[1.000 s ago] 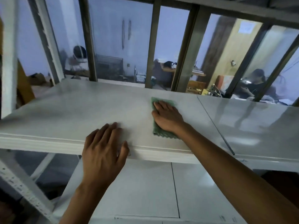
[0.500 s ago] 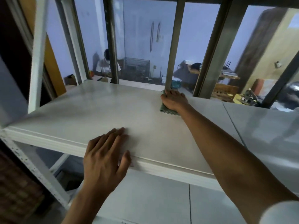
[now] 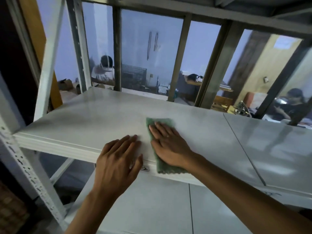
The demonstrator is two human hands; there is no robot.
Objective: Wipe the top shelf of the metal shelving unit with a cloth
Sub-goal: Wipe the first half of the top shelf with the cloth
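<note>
The white metal shelf (image 3: 87,119) spans the view at chest height. A green cloth (image 3: 164,168) lies on it near the front edge, its near end hanging slightly over the lip. My right hand (image 3: 168,144) presses flat on the cloth, fingers spread and pointing away from me. My left hand (image 3: 118,159) rests flat on the shelf's front edge just left of the cloth, holding nothing.
A perforated white upright (image 3: 25,171) stands at the front left. A lower shelf (image 3: 152,208) lies beneath. Dark metal bars (image 3: 209,65) rise behind the shelf's far edge. Beyond them, two people sit in a cluttered room.
My right hand has pulled the cloth from the shelf's far edge back to the front edge, close to my left hand. The left hand has stayed in place.
</note>
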